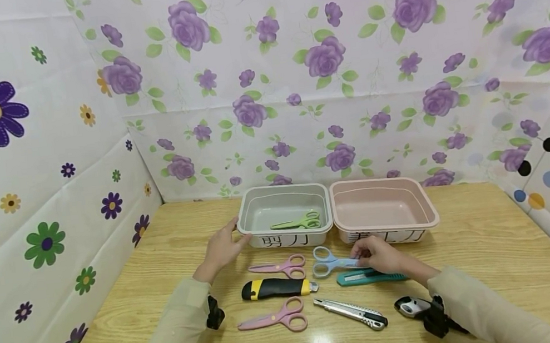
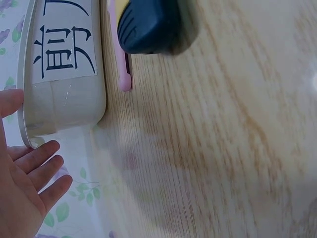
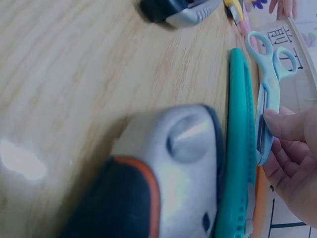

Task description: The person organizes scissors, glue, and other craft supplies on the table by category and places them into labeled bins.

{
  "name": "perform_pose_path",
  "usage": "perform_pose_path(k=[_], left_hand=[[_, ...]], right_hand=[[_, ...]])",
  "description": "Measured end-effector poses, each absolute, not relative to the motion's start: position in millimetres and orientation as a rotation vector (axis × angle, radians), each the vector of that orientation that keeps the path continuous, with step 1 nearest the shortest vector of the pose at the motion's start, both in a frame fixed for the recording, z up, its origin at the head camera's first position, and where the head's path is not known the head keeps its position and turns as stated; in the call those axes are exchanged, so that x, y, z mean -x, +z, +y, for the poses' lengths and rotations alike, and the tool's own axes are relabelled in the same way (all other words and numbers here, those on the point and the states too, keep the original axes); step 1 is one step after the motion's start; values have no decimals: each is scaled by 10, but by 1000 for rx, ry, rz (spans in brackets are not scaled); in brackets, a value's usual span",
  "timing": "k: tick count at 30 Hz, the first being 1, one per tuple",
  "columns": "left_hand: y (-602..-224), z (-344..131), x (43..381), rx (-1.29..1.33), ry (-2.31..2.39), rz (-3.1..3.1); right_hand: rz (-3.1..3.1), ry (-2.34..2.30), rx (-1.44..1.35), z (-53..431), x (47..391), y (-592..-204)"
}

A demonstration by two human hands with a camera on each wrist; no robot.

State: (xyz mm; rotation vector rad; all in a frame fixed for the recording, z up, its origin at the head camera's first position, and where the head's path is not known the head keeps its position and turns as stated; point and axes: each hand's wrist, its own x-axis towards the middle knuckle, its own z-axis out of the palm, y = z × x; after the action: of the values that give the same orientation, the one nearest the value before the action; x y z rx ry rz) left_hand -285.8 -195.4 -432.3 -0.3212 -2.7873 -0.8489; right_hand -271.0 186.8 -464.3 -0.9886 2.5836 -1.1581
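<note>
My right hand (image 1: 376, 254) pinches the blade end of light blue scissors (image 1: 328, 262) between thumb and fingers. In the right wrist view, the handle loops of the scissors (image 3: 270, 62) point away from the hand. My left hand (image 1: 223, 249) holds the left front corner of the grey box (image 1: 282, 189), thumb and index finger at its rim. Inside that box lie green scissors (image 1: 305, 221). A teal box cutter (image 1: 366, 276) lies just in front of the right hand. Pink scissors (image 1: 280, 267) lie before the grey box.
A pink box (image 1: 382, 182) stands right of the grey one. Nearer on the table are a black-yellow cutter (image 1: 277, 288), more pink scissors (image 1: 275, 318), a silver cutter (image 1: 350, 311) and a grey-black knife (image 1: 412, 306) beneath the right wrist. An orange strip (image 3: 260, 198) shows beside the teal cutter.
</note>
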Motion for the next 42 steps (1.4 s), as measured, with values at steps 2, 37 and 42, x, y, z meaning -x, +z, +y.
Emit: perform_pose_path(k=[2, 37, 42], left_hand=[[-4320, -1953, 2857, 320, -848, -2792], [-4305, -1955, 2838, 288, -847, -2839], [-4292, -1955, 2840, 297, -845, -2836]], right_hand=[[2595, -1161, 987, 1851, 2695, -4627], [2633, -1128, 1003, 1671, 2734, -3828], [2636, -1157, 1046, 1633, 2804, -3704]])
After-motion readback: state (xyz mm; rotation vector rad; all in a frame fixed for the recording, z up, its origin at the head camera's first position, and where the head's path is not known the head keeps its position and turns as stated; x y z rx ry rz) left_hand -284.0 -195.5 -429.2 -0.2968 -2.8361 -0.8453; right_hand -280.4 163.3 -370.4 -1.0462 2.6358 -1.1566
